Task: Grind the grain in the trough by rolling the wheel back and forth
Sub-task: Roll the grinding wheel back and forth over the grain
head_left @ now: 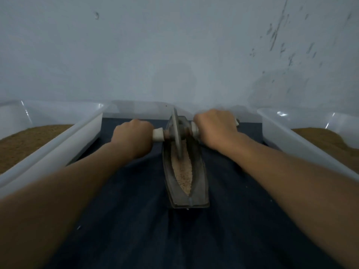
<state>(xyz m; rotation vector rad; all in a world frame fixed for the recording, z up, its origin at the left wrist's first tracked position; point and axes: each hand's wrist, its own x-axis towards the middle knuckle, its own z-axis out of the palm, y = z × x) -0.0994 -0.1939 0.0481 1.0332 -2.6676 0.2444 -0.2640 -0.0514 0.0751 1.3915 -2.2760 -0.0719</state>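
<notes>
Dark blue cloth (136,220) covers the surface nearest the camera. The boat-shaped metal trough (186,202) lies lengthwise on it, pointing away from the person. Pale grain (183,175) fills the groove along its middle.

Further on, the wheel (176,133) stands on edge in the groove towards the far end, leaning slightly. The left hand (132,139) is curled round the white handle (157,135) on its side of the axle, and the right hand (215,129) is wrapped round the opposite end.

The risks, as I judge them:
- The wheel is close to the far tip, so a stroke pushed too long could ride it up and out of the groove.
- Uneven pressure from the two hands would tilt the disc further, so it scrapes the wall or flicks grain onto the cloth.
- The trough appears only to rest on the cloth and could slide or rock under a hard push.

A white tub (64,144) on the left and another tub (303,150) on the right hold brown meal. Behind them is a pale wall. No brand, label or writing can be read anywhere.
</notes>
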